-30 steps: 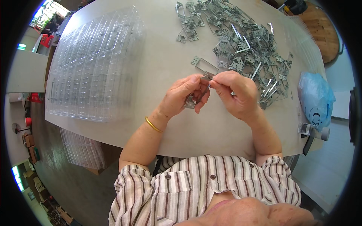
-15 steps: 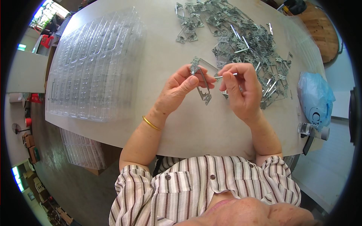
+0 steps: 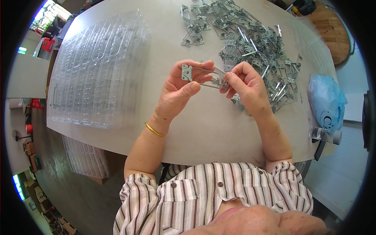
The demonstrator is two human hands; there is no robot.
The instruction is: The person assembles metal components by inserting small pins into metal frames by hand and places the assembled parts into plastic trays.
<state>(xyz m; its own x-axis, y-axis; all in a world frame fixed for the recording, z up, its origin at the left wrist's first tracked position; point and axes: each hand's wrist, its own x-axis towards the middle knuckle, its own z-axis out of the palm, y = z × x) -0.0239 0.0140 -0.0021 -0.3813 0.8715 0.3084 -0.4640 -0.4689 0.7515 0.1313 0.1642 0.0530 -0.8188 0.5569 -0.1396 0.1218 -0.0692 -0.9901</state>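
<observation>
Between my two hands, above the table, is a thin metal bracket (image 3: 187, 73) with a long narrow frame and small plates at its ends. My left hand (image 3: 176, 87) is closed round its left end, thumb below and fingers behind. With thumb and fingertips my right hand (image 3: 247, 87) pinches the right end, partly covering it. Just beyond my right hand lies a loose heap of similar metal brackets (image 3: 250, 47), tangled together, with some shiny bars among them.
Clear plastic trays (image 3: 98, 70) are stacked on the left of the table (image 3: 164, 31). More clear trays (image 3: 84, 154) stand below its left edge. A blue plastic bag (image 3: 327, 102) and a clear bottle (image 3: 325, 135) are at the right edge. Beyond them is a round wooden top (image 3: 331, 33).
The bracket has turned from hanging slanted in my left hand to lying nearly level between both hands. My right hand has moved slightly left and now grips its right end.
</observation>
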